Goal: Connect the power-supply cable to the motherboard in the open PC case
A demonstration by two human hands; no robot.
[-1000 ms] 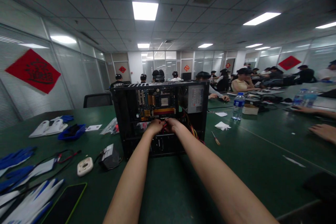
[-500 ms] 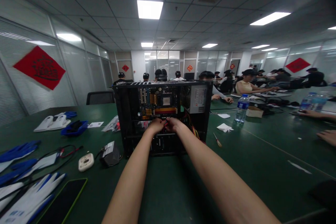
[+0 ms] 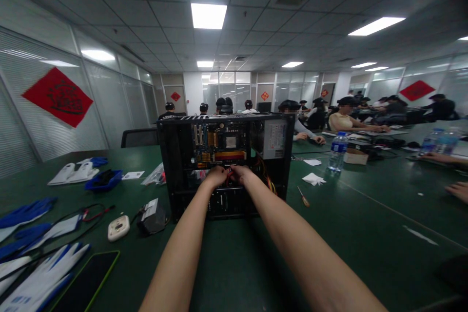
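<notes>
An open black computer case (image 3: 178, 156) stands upright on the table, its inside facing me. A motherboard (image 3: 204, 144) is mounted in its upper part and a grey power supply (image 3: 275, 140) at its upper right. Just below the board my left hand (image 3: 217, 176) and my right hand (image 3: 241, 174) meet, fingers bent inward and closed. Between them shows a red cable (image 3: 230, 175), pinched by both; its ends are hidden. Multicoloured power wires (image 3: 269, 183) hang to the right of my right hand.
A dark boxy part (image 3: 151, 217), a white round-cornered device (image 3: 119, 228), a phone (image 3: 87, 282), work gloves (image 3: 40, 278) and a blue tray (image 3: 104, 180) lie left. A brush (image 3: 303, 197), tissue (image 3: 313, 179) and water bottle (image 3: 338, 152) are right. Other people sit beyond.
Both hands stay at the same spot in the case, with only slight finger movement. More of the red cable shows between them now. The view has shifted a little.
</notes>
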